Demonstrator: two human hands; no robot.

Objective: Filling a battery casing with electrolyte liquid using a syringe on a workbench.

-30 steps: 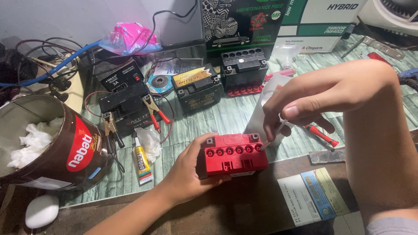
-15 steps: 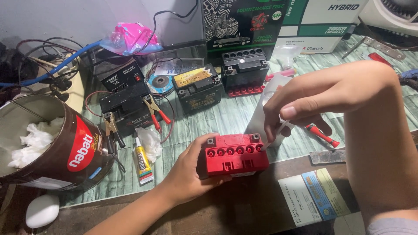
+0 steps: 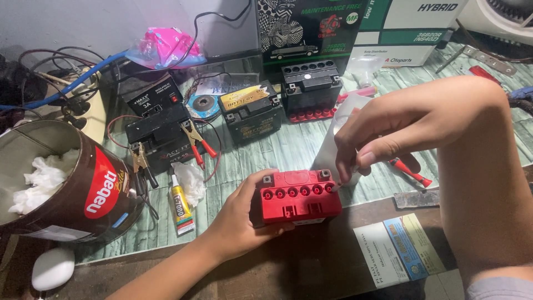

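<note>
1. Left hand [image 3: 244, 225] grips the left end of the red battery [image 3: 298, 195], fingers wrapped around its side and thumb on the top edge, holding it down on the table [image 3: 288, 150]. No shift from half a second and a second ago.
2. Right hand [image 3: 388, 130] hangs over the battery's right end, fingertips pinched together at the last filler hole. What they pinch is too small to tell. Its position is nearly the same as in both earlier views, so the work at that hole appears ongoing, not finished.
3. Battery: red case, upright at the table's front edge, a row of six round holes along the top, a terminal at each upper corner.
4. Behind the right hand: a white plastic piece [image 3: 333, 147] and a red-handled tool [image 3: 410, 171].
5. Further out: three black batteries, one with clips [image 3: 197, 140] attached; a glue tube [image 3: 181, 203]; a brown tin [image 3: 83, 194] of crumpled tissue.
</note>
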